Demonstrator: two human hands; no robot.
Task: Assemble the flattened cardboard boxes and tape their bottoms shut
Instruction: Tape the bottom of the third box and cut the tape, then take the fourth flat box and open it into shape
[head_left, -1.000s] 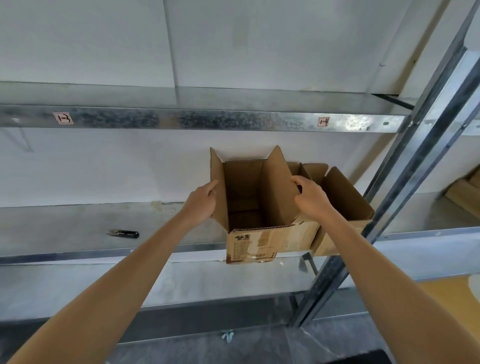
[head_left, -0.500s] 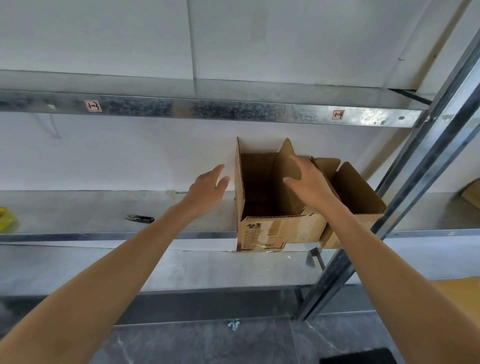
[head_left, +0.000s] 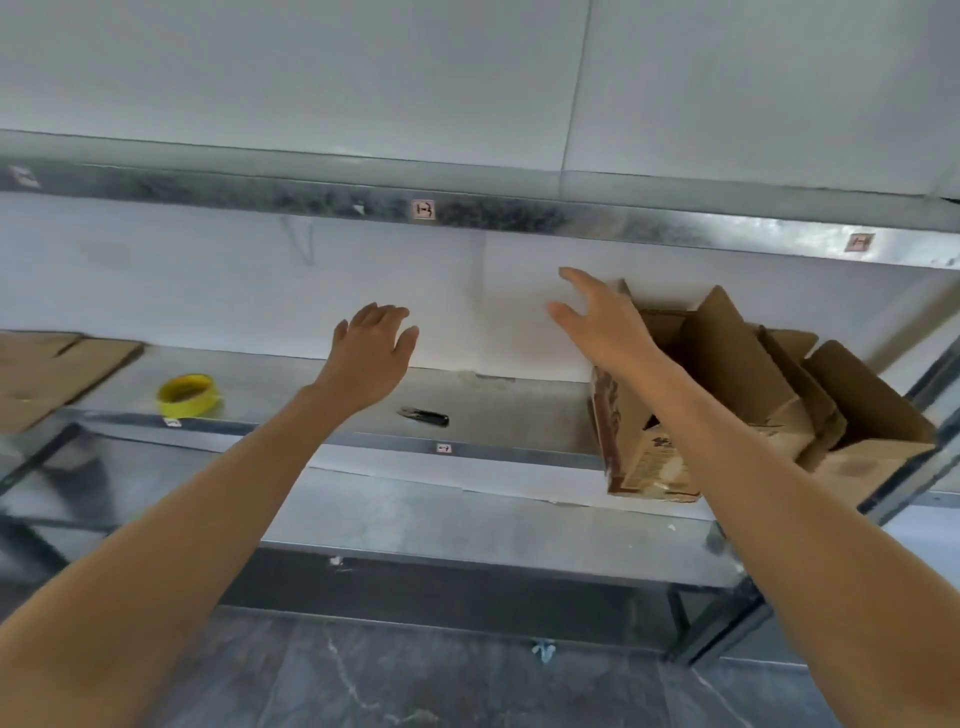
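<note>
Both hands are empty with fingers spread: the left hand (head_left: 371, 358) hangs over the bare steel shelf (head_left: 519, 410), and the right hand (head_left: 602, 322) is just in front of the assembled cardboard box (head_left: 727, 415) at the shelf's right end. The next step looks like fetching a flattened cardboard sheet (head_left: 49, 371) from the far left, best gripped by opposite edges and kept clear of the yellow tape roll (head_left: 186, 395) and the black cutter (head_left: 425, 417). The upright box opens upward with its flaps raised, its long axis running along the shelf; a second box (head_left: 872, 441) stands against its right side.
</note>
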